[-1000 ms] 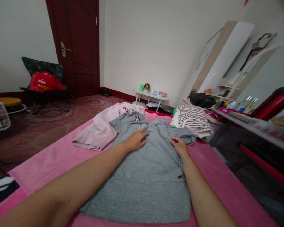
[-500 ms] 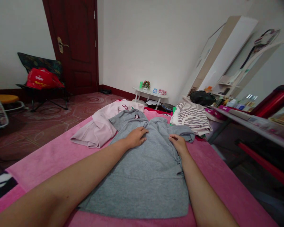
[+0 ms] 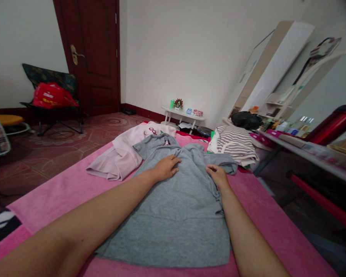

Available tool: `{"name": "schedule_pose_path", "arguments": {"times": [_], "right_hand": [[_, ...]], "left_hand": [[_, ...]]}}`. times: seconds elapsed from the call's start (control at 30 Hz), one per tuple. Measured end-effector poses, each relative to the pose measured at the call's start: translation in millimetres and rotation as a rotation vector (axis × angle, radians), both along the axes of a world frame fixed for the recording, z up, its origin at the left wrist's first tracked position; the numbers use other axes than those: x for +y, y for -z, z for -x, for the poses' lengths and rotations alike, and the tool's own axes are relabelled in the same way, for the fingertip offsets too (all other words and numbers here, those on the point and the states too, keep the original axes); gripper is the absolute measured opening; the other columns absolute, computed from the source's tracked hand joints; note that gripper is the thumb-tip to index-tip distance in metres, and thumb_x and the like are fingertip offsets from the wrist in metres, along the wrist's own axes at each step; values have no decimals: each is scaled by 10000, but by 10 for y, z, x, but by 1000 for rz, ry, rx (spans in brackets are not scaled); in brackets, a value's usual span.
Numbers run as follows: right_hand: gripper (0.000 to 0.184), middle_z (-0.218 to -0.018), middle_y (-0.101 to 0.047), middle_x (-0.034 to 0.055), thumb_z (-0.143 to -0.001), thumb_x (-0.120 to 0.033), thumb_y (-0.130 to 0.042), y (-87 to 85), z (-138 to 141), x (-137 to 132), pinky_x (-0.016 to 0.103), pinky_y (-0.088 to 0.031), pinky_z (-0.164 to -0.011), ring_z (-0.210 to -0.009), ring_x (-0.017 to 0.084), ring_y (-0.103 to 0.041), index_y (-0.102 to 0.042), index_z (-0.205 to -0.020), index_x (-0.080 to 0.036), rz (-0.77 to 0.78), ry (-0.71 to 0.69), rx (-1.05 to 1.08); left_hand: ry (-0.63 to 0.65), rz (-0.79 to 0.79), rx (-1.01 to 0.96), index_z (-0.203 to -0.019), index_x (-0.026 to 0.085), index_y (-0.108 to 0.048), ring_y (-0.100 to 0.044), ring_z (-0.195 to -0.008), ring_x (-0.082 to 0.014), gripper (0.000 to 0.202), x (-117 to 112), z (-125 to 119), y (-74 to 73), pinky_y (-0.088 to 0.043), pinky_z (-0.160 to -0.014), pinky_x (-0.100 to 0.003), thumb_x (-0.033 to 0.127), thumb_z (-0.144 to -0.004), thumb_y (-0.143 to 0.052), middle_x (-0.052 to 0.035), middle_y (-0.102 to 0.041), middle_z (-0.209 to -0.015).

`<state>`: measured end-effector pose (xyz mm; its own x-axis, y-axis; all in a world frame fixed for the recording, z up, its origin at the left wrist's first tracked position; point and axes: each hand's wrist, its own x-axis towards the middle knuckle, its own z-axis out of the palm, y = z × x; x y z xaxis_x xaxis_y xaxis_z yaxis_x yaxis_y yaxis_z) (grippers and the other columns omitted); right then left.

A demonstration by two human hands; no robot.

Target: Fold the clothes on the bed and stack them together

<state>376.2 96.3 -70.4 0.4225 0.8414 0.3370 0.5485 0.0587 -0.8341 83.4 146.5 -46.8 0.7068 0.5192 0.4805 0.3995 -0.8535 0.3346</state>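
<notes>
A grey hooded top [image 3: 175, 215] lies spread flat on a pink blanket [image 3: 52, 196], hood end away from me. My left hand [image 3: 165, 167] rests palm down on its upper chest, fingers stretched out and together. My right hand [image 3: 217, 175] lies flat on the top's right shoulder, near the folded sleeve, fingers extended. Neither hand holds anything.
A pale pink garment [image 3: 123, 154] lies bunched left of the grey top. A folded striped garment [image 3: 236, 148] sits at the back right. Beyond are a small white table [image 3: 183, 115], a dark red door [image 3: 92, 57], a folding chair with a red bag [image 3: 50, 96], and a cluttered desk [image 3: 305, 150].
My hands have stayed in place on the grey top. Only the camera view shifted slightly.
</notes>
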Motion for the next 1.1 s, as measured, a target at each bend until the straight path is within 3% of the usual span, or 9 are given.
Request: {"name": "schedule_pose_path", "arguments": {"times": [0.37, 0.6, 0.7, 0.83, 1.0, 1.1], "right_hand": [[346, -897, -727, 93, -655, -394, -594, 4, 9, -4, 364, -500, -806, -860, 256, -663, -712, -870, -151, 21, 0, -85], [404, -1012, -693, 126, -688, -391, -616, -76, 84, -43, 394, -461, -891, -973, 277, -628, -680, -983, -122, 79, 56, -229], [437, -1099, -656, 127, -690, -372, -655, -139, 179, -83, 389, -436, -931, -1048, 283, -594, -655, -1056, -133, 144, 80, -332], [476, -1220, -573, 142, -796, -378, -575, -227, 298, -183, 369, -416, -957, -1128, 277, -546, -578, -1206, -137, 289, 77, -578], [503, -1245, -552, 144, -795, -317, -536, -256, 212, -496, 374, -390, -996, -1172, 267, -512, -517, -1261, -128, 239, -47, -609], [523, -1253, -559, 115, -778, -364, -548, -246, 98, -796, 376, -397, -991, -1159, 253, -520, -504, -1256, -155, 150, -152, -436]], "left_hand": [[-15, -3, 22, -1214, 147, -541, -537, -1055, -250, 387, -19, 6, -19, -442, -940, -378, 228, -836, -561, -133, -554, -1157], [-31, 3, 34, -1224, 153, -542, -529, -1078, -244, 390, -25, -2, -23, -437, -952, -367, 233, -842, -551, -127, -553, -1166], [-60, -7, 51, -1236, 155, -533, -527, -1084, -239, 397, -51, -37, -7, -431, -962, -360, 231, -846, -540, -121, -552, -1175], [-99, -46, 121, -1308, 141, -468, -483, -1174, -250, 447, -127, -40, 25, -379, -1024, -380, 257, -878, -491, -136, -506, -1288], [-38, -74, 300, -1419, 204, -336, -378, -1302, -275, 559, -203, 345, -10, -311, -1071, -411, 443, -921, -422, -131, -350, -1455], [-232, -52, 332, -1388, 191, -388, -405, -1264, -311, 601, -216, 707, -82, -334, -1041, -432, 527, -892, -438, -161, -367, -1418]]}}
